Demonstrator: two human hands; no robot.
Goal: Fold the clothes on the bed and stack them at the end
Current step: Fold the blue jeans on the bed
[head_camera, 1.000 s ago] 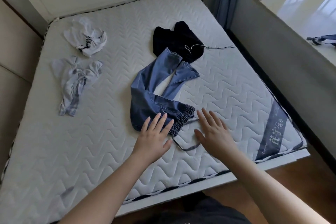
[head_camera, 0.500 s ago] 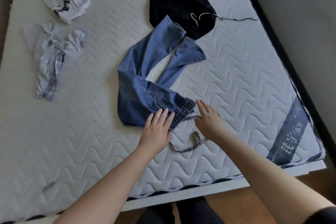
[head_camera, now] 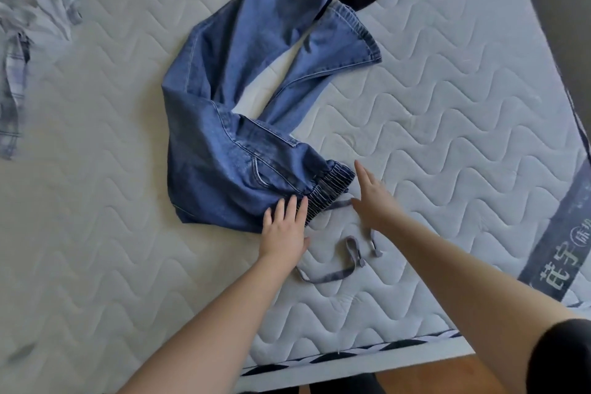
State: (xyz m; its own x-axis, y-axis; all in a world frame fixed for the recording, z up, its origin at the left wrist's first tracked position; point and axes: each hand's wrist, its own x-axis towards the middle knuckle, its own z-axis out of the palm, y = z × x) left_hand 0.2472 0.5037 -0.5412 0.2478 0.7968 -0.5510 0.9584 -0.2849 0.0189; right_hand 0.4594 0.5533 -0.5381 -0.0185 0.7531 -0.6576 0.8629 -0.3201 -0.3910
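Our left hand [head_camera: 283, 227] and right hand [head_camera: 372, 198] lie flat-fingered at the jeans [head_camera: 230, 150]; heavy, limp denim, so we would grip the elastic waistband [head_camera: 326, 190].

Lighting: soft, even daylight; brighter across the mattress [head_camera: 447, 125] toward its right edge, duller at its left edge. Shadows: faint. Glare: slight. Focus: mildly soft throughout. Distortion: wide-angle bending at frame edges.
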